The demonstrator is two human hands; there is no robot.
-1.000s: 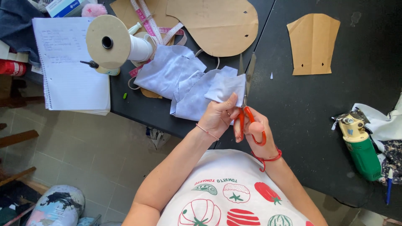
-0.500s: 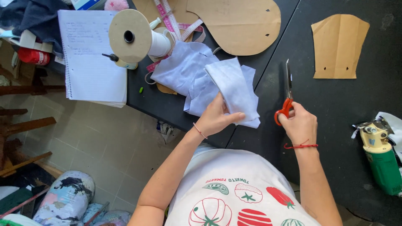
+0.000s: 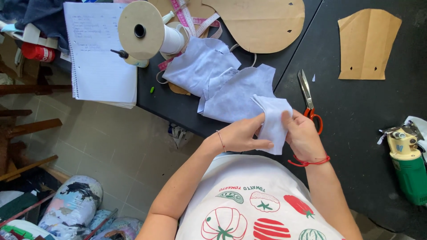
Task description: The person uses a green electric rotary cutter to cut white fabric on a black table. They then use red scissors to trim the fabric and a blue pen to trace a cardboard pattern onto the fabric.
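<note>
As I look down through the head camera: one view only, so every line below comes from it.
Step in hand: I judge this to be handling a freshly cut piece, with cutting paused.
Cloth piece: the small pale cloth piece (image 3: 272,122) is held up between both hands at the near edge of the black table (image 3: 356,146), just in front of the larger cloth pieces (image 3: 235,95) lying flat.
Left hand: the left hand (image 3: 242,135) pinches the piece's left edge, fingers closed on it.
Right hand: the right hand (image 3: 304,138) grips the right edge, fingers curled round the cloth.
Scissors: the red-handled scissors (image 3: 309,100) lie on the table just beyond the right hand, untouched.
Around: a brown card pattern (image 3: 367,44) lies further back, and a green power cutter (image 3: 407,166) lies to the right.
Next move: I reckon it calls for keeping both edges pinched evenly so the limp cloth does not slip or crease.
Change: half a second ago the right hand held the scissors up and the left alone pressed the cloth; now the scissors are down and both hands hold the piece.
</note>
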